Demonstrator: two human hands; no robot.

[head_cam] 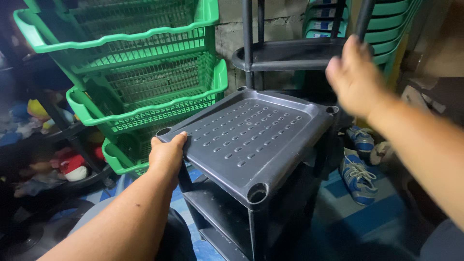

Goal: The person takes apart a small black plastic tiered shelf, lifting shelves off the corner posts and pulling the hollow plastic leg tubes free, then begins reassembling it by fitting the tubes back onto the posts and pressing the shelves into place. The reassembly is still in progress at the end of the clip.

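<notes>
left hand (166,154) clenched on near-left rim of black perforated rack shelf (251,137), which sat tilted atop black rack, beside stacked green baskets (145,72). right hand (355,77) blurred, fingers spread, grasping nothing, near upright posts (247,43) of rear black rack. judged sound practice: steady shelf by rim, align corner sockets (257,193) squarely with posts.

The black shelf top (251,133) lies bare; green baskets (145,87) crowd its left edge, and another rack (290,55), seemingly close, stands behind.
</notes>
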